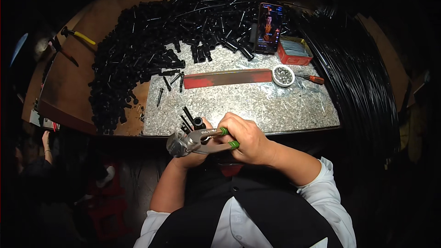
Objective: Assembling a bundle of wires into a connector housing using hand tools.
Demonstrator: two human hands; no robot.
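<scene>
My right hand is closed round the green-gripped handles of metal end-cutting pincers. Their broad head points left and lies over my left hand. Behind the pincers, my left hand is closed on a black tubular part, whose round open end faces up. Thin black rods stick up beside that tube, by the same hand. The pincers hide most of the left fingers, and I cannot tell whether the jaws touch the part. Both hands are just over the front edge of the speckled stone slab.
A large heap of black tubular parts spreads behind and left. On the slab lie a red bar, a white bowl of small metal pieces and a screwdriver. A phone stands beside a red box. Long black rods fill the right.
</scene>
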